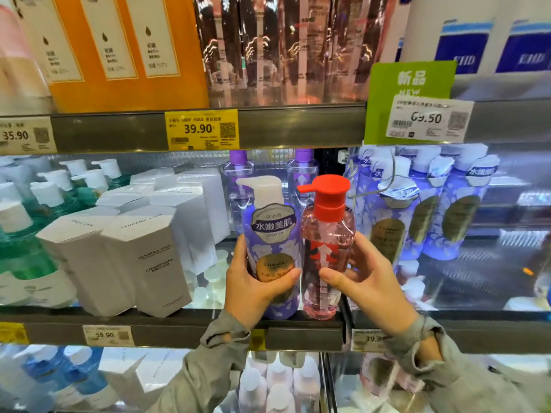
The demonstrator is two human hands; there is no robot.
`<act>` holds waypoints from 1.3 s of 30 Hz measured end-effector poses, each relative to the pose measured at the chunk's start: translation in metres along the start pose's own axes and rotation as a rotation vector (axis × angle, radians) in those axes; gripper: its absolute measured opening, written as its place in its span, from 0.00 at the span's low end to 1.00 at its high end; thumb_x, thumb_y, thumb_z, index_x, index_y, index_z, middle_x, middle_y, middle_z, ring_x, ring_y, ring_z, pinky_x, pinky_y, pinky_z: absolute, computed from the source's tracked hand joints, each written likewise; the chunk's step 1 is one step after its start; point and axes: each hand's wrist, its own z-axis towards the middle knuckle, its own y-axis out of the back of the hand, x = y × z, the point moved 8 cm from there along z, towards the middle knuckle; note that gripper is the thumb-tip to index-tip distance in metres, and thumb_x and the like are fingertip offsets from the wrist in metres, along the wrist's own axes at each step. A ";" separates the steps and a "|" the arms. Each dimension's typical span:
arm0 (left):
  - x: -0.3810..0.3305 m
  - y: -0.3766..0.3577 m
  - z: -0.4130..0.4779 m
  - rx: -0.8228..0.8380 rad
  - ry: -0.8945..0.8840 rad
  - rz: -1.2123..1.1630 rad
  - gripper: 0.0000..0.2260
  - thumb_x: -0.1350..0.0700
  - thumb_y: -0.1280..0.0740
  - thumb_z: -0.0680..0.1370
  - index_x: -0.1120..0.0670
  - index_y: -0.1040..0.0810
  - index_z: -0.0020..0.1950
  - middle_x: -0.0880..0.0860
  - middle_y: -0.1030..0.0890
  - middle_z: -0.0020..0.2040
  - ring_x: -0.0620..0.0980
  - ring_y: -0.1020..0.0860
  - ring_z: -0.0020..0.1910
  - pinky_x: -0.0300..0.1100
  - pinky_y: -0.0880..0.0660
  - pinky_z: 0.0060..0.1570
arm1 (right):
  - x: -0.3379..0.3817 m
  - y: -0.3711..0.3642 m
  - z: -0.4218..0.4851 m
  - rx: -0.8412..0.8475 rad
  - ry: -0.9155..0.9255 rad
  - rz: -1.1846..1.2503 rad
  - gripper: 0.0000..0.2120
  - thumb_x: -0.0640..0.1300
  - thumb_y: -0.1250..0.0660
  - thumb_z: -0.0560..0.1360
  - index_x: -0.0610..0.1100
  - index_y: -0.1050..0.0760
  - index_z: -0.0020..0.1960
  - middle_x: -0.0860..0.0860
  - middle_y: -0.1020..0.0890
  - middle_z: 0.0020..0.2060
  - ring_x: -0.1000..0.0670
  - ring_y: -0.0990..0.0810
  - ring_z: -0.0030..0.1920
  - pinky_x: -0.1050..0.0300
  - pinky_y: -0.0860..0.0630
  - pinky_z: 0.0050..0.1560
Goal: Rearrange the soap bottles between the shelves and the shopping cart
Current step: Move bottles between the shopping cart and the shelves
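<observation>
My left hand [253, 289] grips a purple floral soap bottle [272, 242] with a white pump, upright at the front edge of the middle shelf [167, 324]. Right beside it, touching, stands a clear pink soap bottle [328, 234] with a red pump, and my right hand [368, 283] is closed around its lower half. Both bottles' bases sit at or just above the shelf lip; contact is hidden. Behind them stand two clear bottles with purple caps [238, 177]. No shopping cart is in view.
White hexagonal boxes [143, 254] fill the shelf left of my hands, green bottles [26, 222] further left. More purple floral bottles [417, 210] stand to the right past a shelf divider. Orange and dark pink bottles sit above; white and pink bottles fill the shelf below.
</observation>
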 end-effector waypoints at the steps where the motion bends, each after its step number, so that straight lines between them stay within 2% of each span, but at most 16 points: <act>1: -0.003 -0.005 -0.001 -0.001 -0.007 -0.008 0.32 0.58 0.19 0.60 0.46 0.31 0.59 0.34 0.19 0.49 0.35 0.21 0.49 0.28 0.25 0.44 | 0.003 0.005 -0.003 -0.010 0.008 -0.010 0.28 0.41 0.27 0.69 0.43 0.31 0.66 0.51 0.19 0.56 0.52 0.20 0.58 0.57 0.23 0.56; 4: -0.017 -0.020 -0.005 0.012 -0.028 -0.042 0.32 0.65 0.22 0.62 0.49 0.31 0.60 0.34 0.19 0.47 0.35 0.20 0.48 0.27 0.25 0.43 | 0.015 0.023 -0.010 -0.023 0.025 -0.067 0.34 0.50 0.24 0.68 0.44 0.33 0.69 0.52 0.19 0.58 0.50 0.21 0.60 0.56 0.24 0.58; 7: -0.029 -0.039 -0.010 0.032 -0.043 -0.088 0.36 0.65 0.20 0.60 0.54 0.31 0.64 0.38 0.18 0.49 0.38 0.19 0.48 0.29 0.24 0.44 | 0.025 0.045 -0.018 -0.042 0.043 -0.067 0.34 0.48 0.24 0.66 0.42 0.32 0.68 0.54 0.18 0.56 0.52 0.20 0.58 0.60 0.24 0.56; 10: -0.037 -0.062 -0.018 0.044 -0.041 -0.142 0.37 0.58 0.20 0.57 0.56 0.30 0.64 0.46 0.17 0.52 0.44 0.18 0.48 0.33 0.23 0.45 | 0.034 0.072 -0.024 -0.091 0.042 -0.064 0.38 0.59 0.24 0.64 0.42 0.31 0.66 0.52 0.18 0.57 0.52 0.20 0.57 0.61 0.24 0.56; 12: -0.040 -0.081 -0.021 0.055 -0.021 -0.177 0.37 0.54 0.22 0.57 0.57 0.29 0.63 0.48 0.17 0.53 0.45 0.18 0.48 0.34 0.23 0.45 | 0.041 0.092 -0.027 -0.104 0.047 -0.088 0.37 0.60 0.24 0.64 0.44 0.31 0.66 0.52 0.18 0.56 0.52 0.19 0.56 0.61 0.24 0.55; 14: -0.044 -0.102 -0.024 0.081 -0.017 -0.208 0.36 0.54 0.22 0.57 0.57 0.29 0.63 0.48 0.17 0.53 0.46 0.17 0.48 0.34 0.23 0.44 | 0.044 0.112 -0.030 -0.116 0.043 -0.094 0.37 0.60 0.24 0.63 0.43 0.31 0.65 0.51 0.18 0.56 0.51 0.19 0.56 0.61 0.24 0.55; 19: -0.047 -0.153 -0.031 0.131 0.002 -0.246 0.34 0.64 0.21 0.59 0.58 0.29 0.62 0.50 0.15 0.48 0.47 0.17 0.44 0.36 0.22 0.42 | 0.046 0.161 -0.038 -0.134 0.055 -0.140 0.41 0.60 0.23 0.63 0.39 0.31 0.66 0.48 0.18 0.56 0.49 0.19 0.57 0.56 0.24 0.58; 23: -0.052 -0.188 -0.040 0.169 0.015 -0.301 0.35 0.75 0.24 0.62 0.62 0.33 0.66 0.49 0.15 0.48 0.45 0.17 0.45 0.35 0.22 0.42 | 0.043 0.194 -0.043 -0.130 0.049 -0.153 0.43 0.61 0.24 0.63 0.38 0.33 0.68 0.50 0.19 0.57 0.50 0.20 0.57 0.61 0.24 0.57; 26: -0.058 -0.208 -0.042 0.132 -0.018 -0.263 0.34 0.65 0.21 0.61 0.57 0.30 0.64 0.53 0.17 0.53 0.52 0.17 0.50 0.42 0.21 0.48 | 0.041 0.216 -0.043 -0.145 0.042 -0.168 0.43 0.62 0.25 0.63 0.39 0.33 0.69 0.51 0.19 0.58 0.51 0.20 0.58 0.62 0.24 0.56; 27: -0.059 -0.216 -0.043 0.127 -0.022 -0.263 0.33 0.64 0.21 0.61 0.55 0.29 0.63 0.53 0.17 0.53 0.52 0.17 0.51 0.43 0.21 0.48 | 0.039 0.222 -0.044 -0.151 0.043 -0.167 0.44 0.62 0.25 0.63 0.39 0.34 0.69 0.51 0.20 0.59 0.51 0.20 0.59 0.62 0.24 0.57; 30: -0.058 -0.235 -0.041 0.130 -0.014 -0.272 0.30 0.71 0.24 0.63 0.54 0.29 0.60 0.50 0.16 0.51 0.49 0.17 0.48 0.39 0.21 0.46 | 0.034 0.236 -0.044 -0.163 0.034 -0.153 0.45 0.64 0.25 0.61 0.41 0.34 0.70 0.51 0.20 0.60 0.51 0.21 0.59 0.62 0.24 0.57; 34: -0.053 -0.249 -0.039 0.086 -0.026 -0.224 0.30 0.62 0.21 0.62 0.55 0.28 0.61 0.54 0.17 0.54 0.54 0.18 0.53 0.44 0.21 0.50 | 0.023 0.248 -0.048 -0.132 -0.009 -0.100 0.47 0.65 0.24 0.59 0.45 0.35 0.70 0.52 0.20 0.60 0.52 0.21 0.60 0.61 0.24 0.58; 37: -0.046 -0.257 -0.035 0.070 -0.015 -0.193 0.30 0.63 0.21 0.62 0.54 0.27 0.61 0.51 0.17 0.53 0.51 0.18 0.52 0.41 0.21 0.49 | 0.015 0.254 -0.049 -0.095 -0.043 -0.098 0.50 0.66 0.25 0.59 0.44 0.37 0.72 0.53 0.21 0.61 0.52 0.22 0.60 0.62 0.24 0.57; 39: -0.041 -0.259 -0.034 0.058 -0.019 -0.170 0.31 0.58 0.21 0.61 0.53 0.27 0.61 0.51 0.17 0.53 0.50 0.18 0.53 0.41 0.22 0.50 | 0.011 0.256 -0.048 -0.073 -0.056 -0.103 0.49 0.66 0.25 0.60 0.45 0.37 0.72 0.53 0.21 0.61 0.53 0.22 0.61 0.61 0.25 0.59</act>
